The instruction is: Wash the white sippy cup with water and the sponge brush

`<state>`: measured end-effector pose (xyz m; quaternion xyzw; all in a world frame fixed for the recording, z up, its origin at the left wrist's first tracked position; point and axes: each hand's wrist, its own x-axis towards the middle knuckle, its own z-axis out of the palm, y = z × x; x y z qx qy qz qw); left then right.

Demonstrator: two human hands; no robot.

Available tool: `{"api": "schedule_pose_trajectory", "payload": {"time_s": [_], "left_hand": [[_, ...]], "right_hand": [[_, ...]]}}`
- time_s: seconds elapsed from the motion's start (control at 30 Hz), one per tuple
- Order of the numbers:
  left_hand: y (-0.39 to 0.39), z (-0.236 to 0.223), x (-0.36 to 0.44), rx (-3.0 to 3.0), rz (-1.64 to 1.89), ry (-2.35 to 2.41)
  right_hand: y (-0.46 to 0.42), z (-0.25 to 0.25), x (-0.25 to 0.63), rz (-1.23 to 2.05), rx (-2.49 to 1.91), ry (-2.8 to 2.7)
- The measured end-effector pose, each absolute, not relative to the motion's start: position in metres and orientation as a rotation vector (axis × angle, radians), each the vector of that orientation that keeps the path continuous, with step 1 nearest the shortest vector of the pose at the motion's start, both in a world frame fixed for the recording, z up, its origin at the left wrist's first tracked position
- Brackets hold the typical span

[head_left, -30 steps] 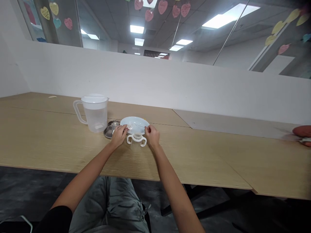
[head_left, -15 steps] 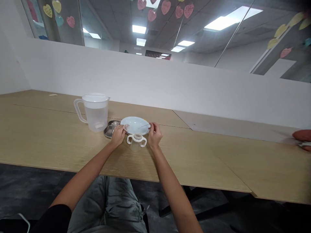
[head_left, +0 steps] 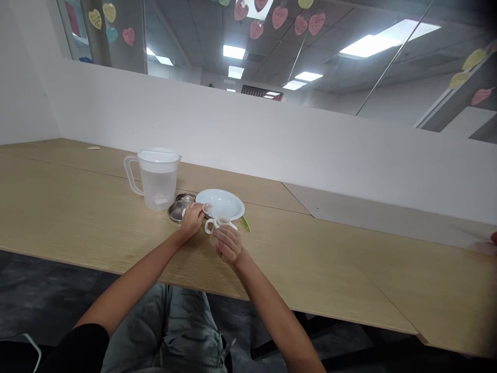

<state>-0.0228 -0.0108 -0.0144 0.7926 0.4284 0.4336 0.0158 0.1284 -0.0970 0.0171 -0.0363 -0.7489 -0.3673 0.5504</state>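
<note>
Pinching clear disc (head_left: 207, 209), left hand (head_left: 193, 218), right hand (head_left: 228, 242) partly hiding handled cup (head_left: 222, 221), right grip unclear

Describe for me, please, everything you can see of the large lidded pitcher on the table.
The pitcher looks like translucent, whitish plastic. It stands upright on the wooden tabletop, with a lid on top, a looped handle on the picture's left and a small spout on its right. A level line below the rim suggests clear liquid inside. A pale patch shows low down; what it is, I cannot tell. The left hand is the nearer one but does not touch it.
</note>
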Motion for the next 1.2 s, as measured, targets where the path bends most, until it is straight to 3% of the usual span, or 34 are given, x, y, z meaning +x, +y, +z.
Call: {"api": "schedule_pose_trajectory", "payload": {"time_s": [0.33,1.2], "left_hand": [[-0.014,-0.012,-0.022,2.406,1.374,1.281],[-0.028,-0.005,-0.017,2.321,1.465,0.823]], "right_hand": [[-0.077,0.0,0.126,-0.797,-0.157,-1.818],[-0.077,0.01,0.115,-0.928,-0.484,-1.863]]}}
